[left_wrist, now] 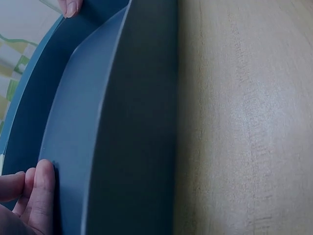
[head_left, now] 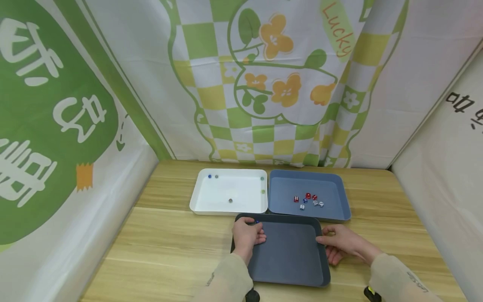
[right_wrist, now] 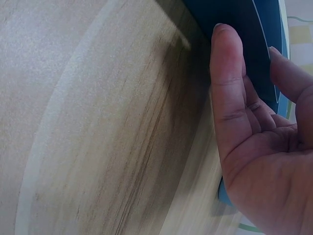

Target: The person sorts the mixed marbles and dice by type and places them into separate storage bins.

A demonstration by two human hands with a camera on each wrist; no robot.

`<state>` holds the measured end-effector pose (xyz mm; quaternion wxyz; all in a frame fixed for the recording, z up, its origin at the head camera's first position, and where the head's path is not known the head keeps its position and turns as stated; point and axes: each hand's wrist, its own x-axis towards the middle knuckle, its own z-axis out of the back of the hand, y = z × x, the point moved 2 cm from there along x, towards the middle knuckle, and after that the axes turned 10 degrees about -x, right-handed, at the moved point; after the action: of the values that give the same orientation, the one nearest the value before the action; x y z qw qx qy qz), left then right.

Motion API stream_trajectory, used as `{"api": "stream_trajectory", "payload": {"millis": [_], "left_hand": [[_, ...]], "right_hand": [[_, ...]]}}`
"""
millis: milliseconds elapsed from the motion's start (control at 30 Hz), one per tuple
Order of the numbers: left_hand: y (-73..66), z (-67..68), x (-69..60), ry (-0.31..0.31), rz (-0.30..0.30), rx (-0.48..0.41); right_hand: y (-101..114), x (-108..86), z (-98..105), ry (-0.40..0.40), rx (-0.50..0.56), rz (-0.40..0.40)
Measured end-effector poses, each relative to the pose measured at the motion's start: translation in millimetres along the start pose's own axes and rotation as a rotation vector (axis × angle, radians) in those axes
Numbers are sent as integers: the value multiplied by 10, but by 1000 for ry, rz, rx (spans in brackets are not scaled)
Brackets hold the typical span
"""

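Note:
A dark grey tray lies on the table in front of me. My left hand reaches inside its far left corner. A small blue bead-like piece lies between the tips of its forefinger and thumb; contact cannot be made out. In the left wrist view its fingers are low over the tray floor, and the piece is hidden. My right hand pinches the tray's right wall. Its thumb lies over the rim and its fingers sit against the outside.
A white tray at the back left holds several small round pieces, blue, grey and green. Beside it, a blue tray holds several red, white and blue dice. Both stand on the wooden table, with curtains behind and beside.

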<state>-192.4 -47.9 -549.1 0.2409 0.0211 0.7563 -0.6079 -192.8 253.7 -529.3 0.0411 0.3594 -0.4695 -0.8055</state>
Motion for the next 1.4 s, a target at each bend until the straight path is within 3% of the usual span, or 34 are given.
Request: {"api": "stream_trajectory", "payload": {"millis": [567, 1400], "left_hand": [[65, -37, 64, -57, 0, 52], [69, -55, 80, -82, 9, 86]], "right_hand": [[-18, 1, -11, -13, 0, 0], [-29, 2, -30, -21, 30, 17]]}}
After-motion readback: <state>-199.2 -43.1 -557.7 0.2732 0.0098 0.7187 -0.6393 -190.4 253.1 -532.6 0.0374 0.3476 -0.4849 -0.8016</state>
